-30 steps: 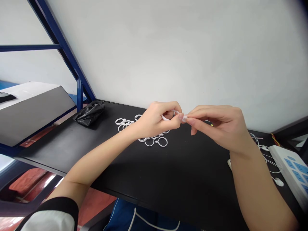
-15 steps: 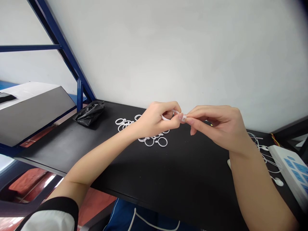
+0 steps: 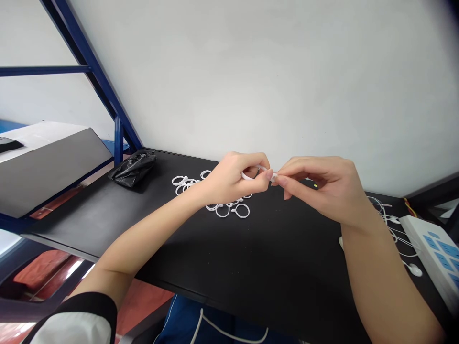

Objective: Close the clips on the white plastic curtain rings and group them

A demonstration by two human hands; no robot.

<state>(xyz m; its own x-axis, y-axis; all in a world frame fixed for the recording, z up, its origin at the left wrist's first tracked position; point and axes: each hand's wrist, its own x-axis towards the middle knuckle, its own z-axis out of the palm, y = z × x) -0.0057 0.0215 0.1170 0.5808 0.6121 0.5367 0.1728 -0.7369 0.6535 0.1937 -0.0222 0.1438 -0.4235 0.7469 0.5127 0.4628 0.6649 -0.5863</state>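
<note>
Above the black table, my left hand (image 3: 238, 179) is closed around a thin white ring (image 3: 245, 176), with thumb and forefinger pinched at its small end piece. My right hand (image 3: 319, 184) meets it fingertip to fingertip and pinches the same small white end piece from the right. The fingers hide most of that piece. Behind and below my left wrist lies a loose pile of similar white rings (image 3: 242, 210), each with a small tab; my left forearm covers part of the pile.
A crumpled black plastic bag (image 3: 133, 169) lies on the black table (image 3: 229, 267) at the left. To the right are white earphone cables (image 3: 396, 234) and a white power strip (image 3: 435, 253) with blue sockets. A blue metal frame (image 3: 103, 86) stands at the left, before a pale wall.
Both hands stay almost in place. The right fingertips have shifted very slightly on the white end piece, and the rings on the table have not moved.
</note>
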